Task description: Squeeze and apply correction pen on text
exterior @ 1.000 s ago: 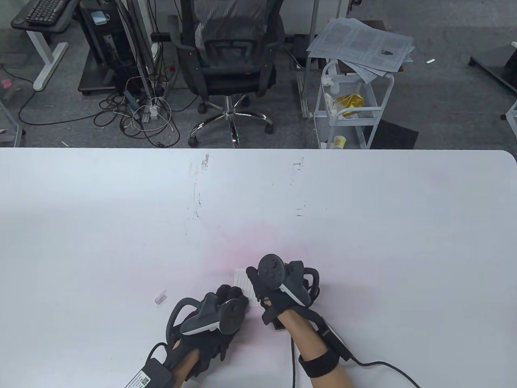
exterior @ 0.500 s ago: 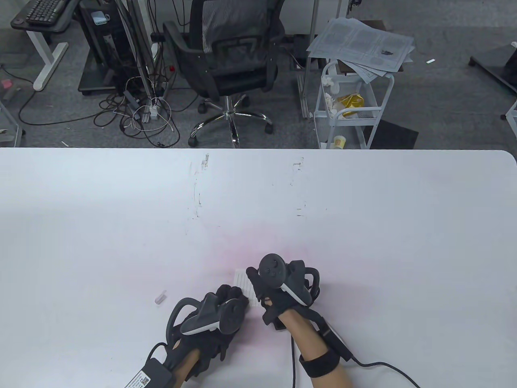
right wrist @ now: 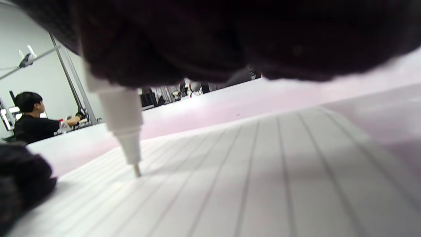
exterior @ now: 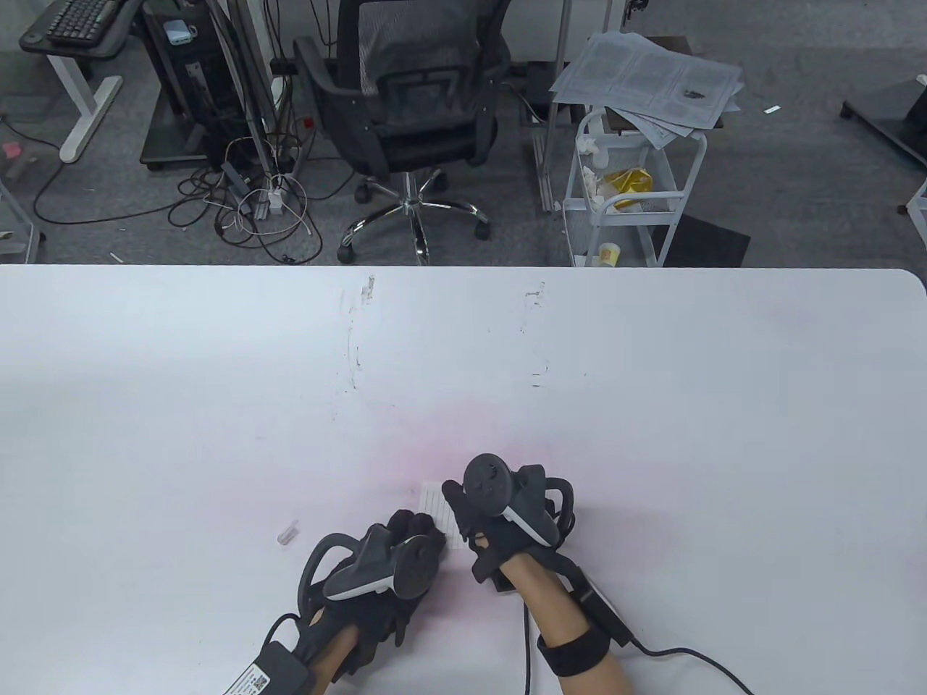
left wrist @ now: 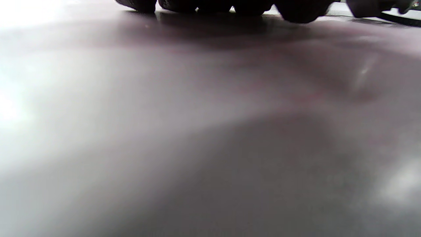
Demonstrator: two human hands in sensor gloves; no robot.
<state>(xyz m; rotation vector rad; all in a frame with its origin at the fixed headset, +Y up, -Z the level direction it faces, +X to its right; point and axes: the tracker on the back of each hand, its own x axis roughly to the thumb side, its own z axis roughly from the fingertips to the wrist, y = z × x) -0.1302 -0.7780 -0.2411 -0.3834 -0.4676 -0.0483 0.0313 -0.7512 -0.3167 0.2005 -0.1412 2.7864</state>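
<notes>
Lined paper (exterior: pixel 438 507) on table (exterior: pixel 652 405) between left hand (exterior: pixel 391 561) and right hand (exterior: pixel 500 514); cap (exterior: pixel 288 533) further left.

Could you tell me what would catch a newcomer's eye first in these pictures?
Probably the two gloved hands close together at the table's near edge: the right hand grips a white correction pen whose tip meets the lined paper, while the left hand rests at the paper's near-left corner. A small clear cap lies alone on the white table, left of the hands.
</notes>
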